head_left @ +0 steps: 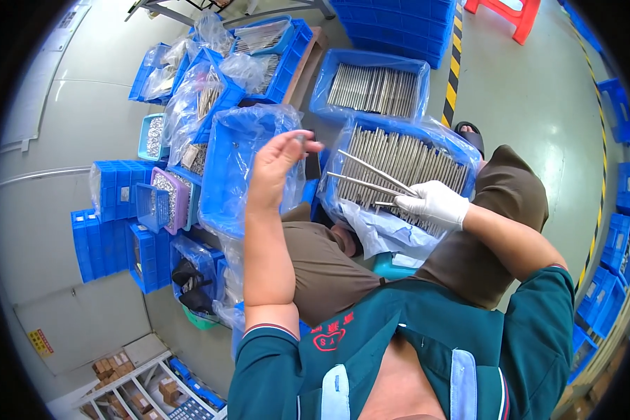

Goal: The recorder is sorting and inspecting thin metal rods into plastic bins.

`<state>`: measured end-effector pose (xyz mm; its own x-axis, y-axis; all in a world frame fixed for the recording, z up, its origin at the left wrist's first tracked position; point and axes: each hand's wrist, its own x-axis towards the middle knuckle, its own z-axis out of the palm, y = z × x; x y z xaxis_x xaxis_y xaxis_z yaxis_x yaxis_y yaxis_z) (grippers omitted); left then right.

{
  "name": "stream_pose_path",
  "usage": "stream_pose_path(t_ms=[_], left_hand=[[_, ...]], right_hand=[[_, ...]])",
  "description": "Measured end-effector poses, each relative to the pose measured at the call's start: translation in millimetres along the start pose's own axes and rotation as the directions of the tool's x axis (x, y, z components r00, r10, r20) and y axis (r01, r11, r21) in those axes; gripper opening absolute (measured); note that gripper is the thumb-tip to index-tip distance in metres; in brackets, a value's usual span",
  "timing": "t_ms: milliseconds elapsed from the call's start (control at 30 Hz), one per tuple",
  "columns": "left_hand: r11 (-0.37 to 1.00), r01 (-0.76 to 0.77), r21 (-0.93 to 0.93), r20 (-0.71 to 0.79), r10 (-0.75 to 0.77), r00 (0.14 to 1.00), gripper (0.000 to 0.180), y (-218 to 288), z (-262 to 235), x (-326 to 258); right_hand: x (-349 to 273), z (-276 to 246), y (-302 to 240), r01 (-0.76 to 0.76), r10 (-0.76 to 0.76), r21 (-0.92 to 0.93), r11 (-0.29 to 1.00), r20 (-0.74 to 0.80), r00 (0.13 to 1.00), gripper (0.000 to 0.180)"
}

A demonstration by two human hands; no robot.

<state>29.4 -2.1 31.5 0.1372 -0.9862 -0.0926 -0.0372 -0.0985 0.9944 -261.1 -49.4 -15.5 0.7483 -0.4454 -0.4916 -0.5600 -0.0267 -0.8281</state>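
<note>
My right hand [435, 204], in a white glove, is closed around a few thin metal rods [374, 168] whose free ends fan out to the left. Below them, a plastic-lined blue crate [474, 150] holds rows of similar silvery rods [392, 150]. White-blue cloth or wrapping [381, 234] lies over its near end. My bare left hand [276, 162] is raised beside that crate, over the edge of another lined blue crate [224, 164]. Its thumb and fingers are pinched together at a small greyish spot; what they hold, if anything, is too small to name.
Behind stands another crate of rods [372, 89]. Further left are bagged crates [206, 91], a purple tray of small metal parts [166, 196] and stacked blue bins [122, 189]. Striped floor tape [453, 70], a red stool [511, 15] and tall blue crates [399, 28] are beyond.
</note>
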Motion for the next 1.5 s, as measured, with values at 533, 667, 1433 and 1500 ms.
stream_pose_path(t_ms=[533, 667, 1433, 1500], left_hand=[[0.989, 0.126, -0.077, 0.207, -0.108, 0.972, 0.031, -8, 19, 2], [0.987, 0.153, -0.055, 0.236, -0.136, 0.962, 0.03, -10, 13, 2], [0.784, 0.36, -0.506, 0.103, -0.36, 0.927, 0.006, -53, 25, 3], [0.815, 0.543, -0.205, 0.272, -0.485, 0.831, 0.009, -63, 60, -6]], right_hand=[[5, 4, -2, 0.056, -0.056, 0.008, 0.998, 0.017, 0.998, 0.05], [4, 3, -1, 0.063, -0.063, 0.028, 0.998, 0.011, 0.998, 0.05], [23, -6, 13, -0.099, -0.002, 0.861, 0.498, 0.116, 0.993, 0.027], [34, -4, 21, -0.05, -0.08, 0.93, 0.364, 0.084, 0.993, 0.025]])
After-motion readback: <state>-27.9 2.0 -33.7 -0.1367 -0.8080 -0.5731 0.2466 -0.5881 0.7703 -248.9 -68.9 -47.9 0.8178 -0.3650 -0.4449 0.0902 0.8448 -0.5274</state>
